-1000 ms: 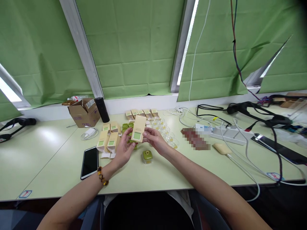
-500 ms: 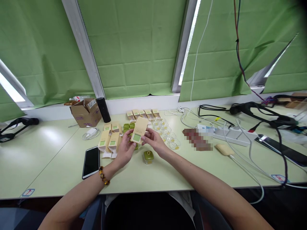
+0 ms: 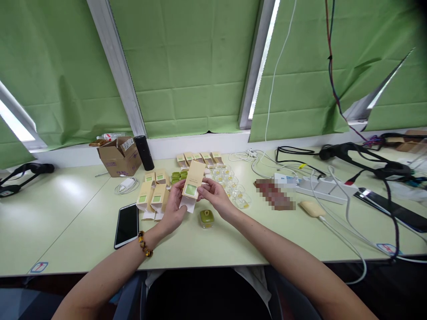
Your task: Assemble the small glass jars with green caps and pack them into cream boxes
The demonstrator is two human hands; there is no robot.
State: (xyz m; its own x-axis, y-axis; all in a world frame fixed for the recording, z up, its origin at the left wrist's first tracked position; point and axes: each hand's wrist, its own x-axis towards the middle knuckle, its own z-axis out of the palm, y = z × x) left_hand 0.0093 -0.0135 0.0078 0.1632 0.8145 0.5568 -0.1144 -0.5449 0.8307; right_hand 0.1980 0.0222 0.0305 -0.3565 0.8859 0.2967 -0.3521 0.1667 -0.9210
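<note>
Between both hands I hold a small cream cardboard box (image 3: 195, 174) with a green window, tilted above the table; a white flap hangs out at its lower end. My left hand (image 3: 174, 207) closes on its left side, thumb near the flap. My right hand (image 3: 214, 195) pinches its right edge. Just below stands a small clear jar with a green lid (image 3: 207, 217). To the left, several similar cream boxes (image 3: 159, 195) stand with flaps out. Behind my hands are green lids (image 3: 176, 176), partly hidden, and to the right several clear plastic cups (image 3: 237, 191).
A phone (image 3: 126, 226) lies left of the boxes. Further back are a brown carton (image 3: 120, 160), a black cylinder (image 3: 143, 152) and a row of cream boxes (image 3: 199, 159). On the right are a power strip (image 3: 323, 189), cables and a beige charger (image 3: 312, 208).
At the lower end of the held box, a white flap now hangs open where the end looked closed before. The box has tilted slightly; both hands keep hold of it.
</note>
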